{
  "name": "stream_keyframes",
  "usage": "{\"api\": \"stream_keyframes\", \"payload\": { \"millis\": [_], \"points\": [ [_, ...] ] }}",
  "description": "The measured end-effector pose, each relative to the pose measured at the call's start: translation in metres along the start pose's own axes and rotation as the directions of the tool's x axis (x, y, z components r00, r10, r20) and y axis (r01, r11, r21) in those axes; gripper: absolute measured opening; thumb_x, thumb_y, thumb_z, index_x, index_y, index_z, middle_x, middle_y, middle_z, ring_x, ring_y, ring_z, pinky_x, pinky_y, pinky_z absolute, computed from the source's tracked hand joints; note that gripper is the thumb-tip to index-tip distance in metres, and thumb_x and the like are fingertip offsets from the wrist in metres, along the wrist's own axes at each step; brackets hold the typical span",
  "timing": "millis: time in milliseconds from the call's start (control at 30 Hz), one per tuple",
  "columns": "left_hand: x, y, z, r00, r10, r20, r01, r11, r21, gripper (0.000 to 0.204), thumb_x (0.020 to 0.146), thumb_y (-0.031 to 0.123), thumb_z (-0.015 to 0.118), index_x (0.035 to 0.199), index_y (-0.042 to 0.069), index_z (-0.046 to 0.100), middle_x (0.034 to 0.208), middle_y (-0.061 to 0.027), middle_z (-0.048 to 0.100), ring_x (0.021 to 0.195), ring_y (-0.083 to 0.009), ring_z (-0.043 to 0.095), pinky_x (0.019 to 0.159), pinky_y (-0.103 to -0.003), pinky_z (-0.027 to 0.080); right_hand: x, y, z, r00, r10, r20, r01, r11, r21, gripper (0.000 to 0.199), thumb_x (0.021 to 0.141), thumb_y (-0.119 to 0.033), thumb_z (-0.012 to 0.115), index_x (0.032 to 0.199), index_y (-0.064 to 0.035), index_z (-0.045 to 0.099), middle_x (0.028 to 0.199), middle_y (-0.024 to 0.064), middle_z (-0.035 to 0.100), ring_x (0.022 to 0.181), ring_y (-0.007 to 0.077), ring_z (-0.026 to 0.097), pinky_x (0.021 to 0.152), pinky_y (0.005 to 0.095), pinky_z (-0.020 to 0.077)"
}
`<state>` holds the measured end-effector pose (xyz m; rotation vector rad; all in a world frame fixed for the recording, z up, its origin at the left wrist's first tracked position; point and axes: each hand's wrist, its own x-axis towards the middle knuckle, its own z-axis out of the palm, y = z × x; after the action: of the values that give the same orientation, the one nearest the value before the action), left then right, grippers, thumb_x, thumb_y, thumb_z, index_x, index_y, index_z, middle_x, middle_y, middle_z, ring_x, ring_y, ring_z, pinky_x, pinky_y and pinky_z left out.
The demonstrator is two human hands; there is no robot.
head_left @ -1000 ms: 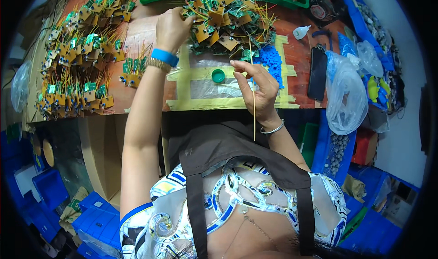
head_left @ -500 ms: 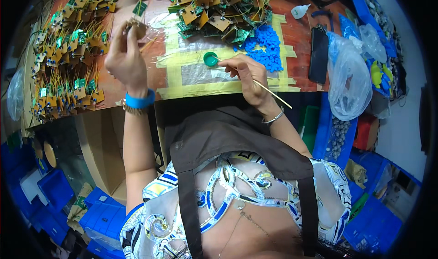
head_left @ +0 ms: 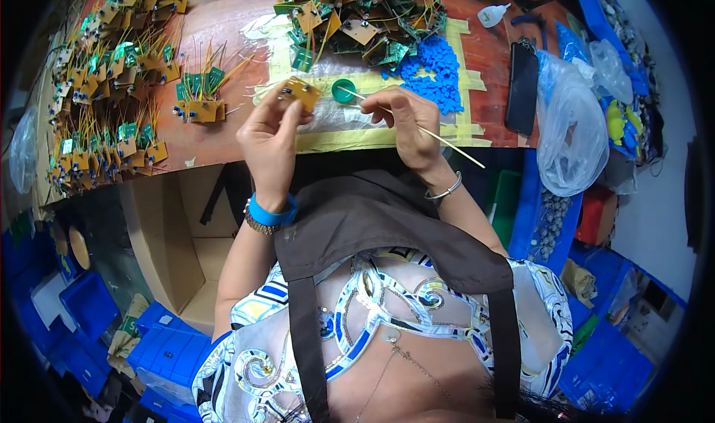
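Note:
My left hand [head_left: 269, 136] pinches a small tan circuit board [head_left: 302, 93] above the taped patch; a green board [head_left: 302, 59] with thin wires shows just beyond it. In my right hand [head_left: 408, 125] is a thin wooden stick [head_left: 453, 146], its tip at a small round green cap [head_left: 343, 90]. That cap rests on the clear sheet edged with yellow tape [head_left: 328, 141]. Behind it rises a heap of wired circuit boards [head_left: 361, 28]. Many small blue pieces [head_left: 432, 73] lie right of the cap.
Rows of wired boards [head_left: 112, 88] fill the table's left side, with a smaller group [head_left: 199, 99] nearer the middle. At right are a black phone [head_left: 520, 88], a white dropper bottle [head_left: 492, 15] and a clear plastic bag [head_left: 570, 132]. An open cardboard box [head_left: 160, 237] stands below the table edge.
My left hand has moved right and nearer to me, now with a tan board raised in its fingers. A small group of boards shows on the table where it was. My right hand barely shifted.

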<state>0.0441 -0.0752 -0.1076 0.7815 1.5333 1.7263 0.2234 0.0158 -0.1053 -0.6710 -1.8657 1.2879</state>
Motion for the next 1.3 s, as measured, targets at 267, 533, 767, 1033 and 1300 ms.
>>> {"api": "stream_keyframes", "payload": {
  "millis": [267,533,767,1033,1300],
  "points": [
    [-0.01,0.014,0.011,0.968,-0.232,0.101,0.25,0.934,-0.255,0.04,0.09,-0.002,0.062,0.127,-0.01,0.052,0.091,-0.0116,0.067,0.08,-0.0174,0.068,0.075,-0.026,0.056,0.003,-0.016,0.011,0.998,-0.027,0.058,0.016,0.983,0.183,0.058,0.102,-0.045,0.037,0.095,0.0042,0.067,0.09,0.0131,0.066,0.073,0.0151,0.06,0.063,0.0244,0.0448],
    [-0.012,0.016,0.011,0.963,-0.234,0.131,0.262,0.926,-0.271,0.039,0.09,-0.002,0.061,0.127,-0.01,0.051,0.091,-0.0111,0.067,0.08,-0.0164,0.068,0.075,-0.025,0.056,0.003,-0.014,0.013,0.997,0.018,0.075,-0.032,0.982,0.185,0.051,0.102,-0.041,0.042,0.096,0.0037,0.067,0.09,0.0116,0.066,0.075,0.016,0.061,0.067,0.0257,0.0471],
    [-0.01,0.014,0.012,0.962,-0.237,0.138,0.267,0.921,-0.284,0.039,0.09,-0.002,0.061,0.127,-0.01,0.051,0.091,-0.0108,0.067,0.08,-0.0165,0.068,0.075,-0.026,0.056,0.006,-0.02,0.006,0.96,-0.235,0.151,0.25,0.964,-0.09,0.017,0.095,-0.012,0.057,0.099,0.0016,0.066,0.09,0.0116,0.066,0.078,0.0192,0.064,0.07,0.03,0.0509],
    [-0.009,0.011,0.009,0.975,-0.206,0.083,0.221,0.938,-0.268,0.04,0.089,-0.001,0.063,0.127,-0.009,0.052,0.091,-0.0103,0.066,0.08,-0.0177,0.068,0.076,-0.027,0.057,0.005,0.011,-0.019,0.951,-0.059,-0.304,-0.054,0.935,-0.352,0.012,0.092,-0.005,0.059,0.099,0.0001,0.066,0.09,0.0104,0.069,0.081,0.0164,0.065,0.071,0.0293,0.05],
    [-0.011,0.011,0.012,0.97,-0.215,0.112,0.236,0.942,-0.239,0.04,0.09,-0.001,0.062,0.128,-0.008,0.052,0.094,-0.0086,0.064,0.083,-0.0189,0.068,0.08,-0.031,0.058,0.021,0.028,-0.01,0.936,-0.33,-0.12,0.092,0.56,-0.824,0.018,0.072,-0.006,0.075,0.088,-0.0058,0.066,0.076,0.0071,0.063,0.071,0.0252,0.06,0.065,0.0361,0.0459]
  ]
}}
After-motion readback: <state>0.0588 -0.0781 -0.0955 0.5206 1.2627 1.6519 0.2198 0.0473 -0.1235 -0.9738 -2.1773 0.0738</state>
